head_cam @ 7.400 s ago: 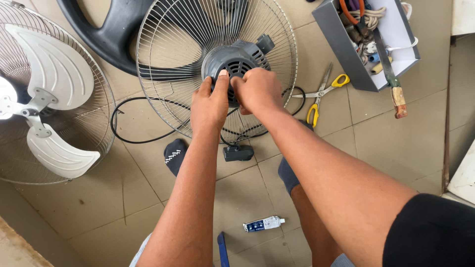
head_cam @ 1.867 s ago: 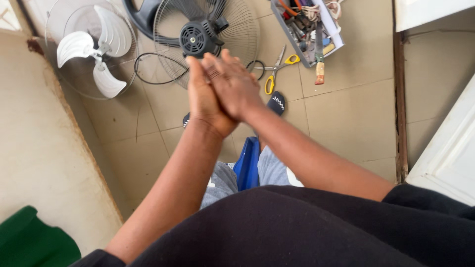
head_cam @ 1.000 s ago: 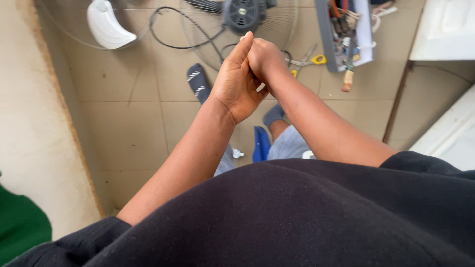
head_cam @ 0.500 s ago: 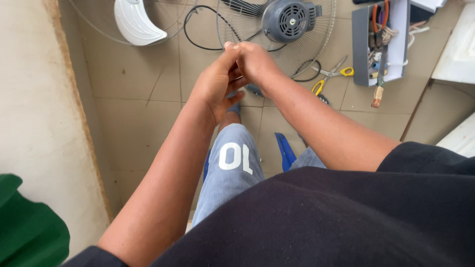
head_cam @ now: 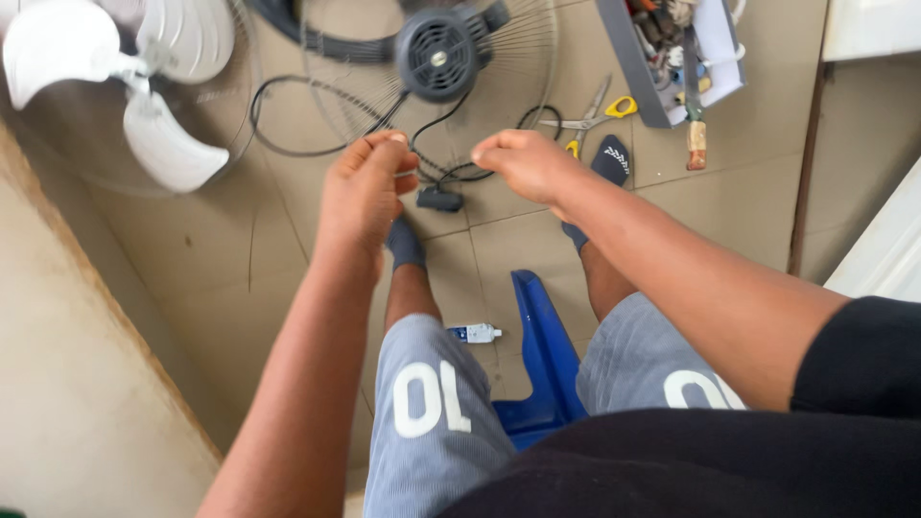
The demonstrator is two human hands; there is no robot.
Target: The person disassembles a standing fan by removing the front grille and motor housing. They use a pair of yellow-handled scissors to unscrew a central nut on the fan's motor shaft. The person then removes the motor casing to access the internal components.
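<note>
Fan motor [head_cam: 438, 54] lies on tiled floor [head_cam: 230, 249] beyond both hands.

Clothing worn by the seated person

A black short-sleeved top [head_cam: 767, 460] is worn, both forearms being left bare; grey-blue striped shorts [head_cam: 432, 422] are marked with large white numerals on each leg; dark grey ankle socks [head_cam: 404, 245] are seen on the feet.

left hand [head_cam: 363, 192]: fingers curled, raised | right hand [head_cam: 521, 163]: fingers curled, raised | hands apart
</note>
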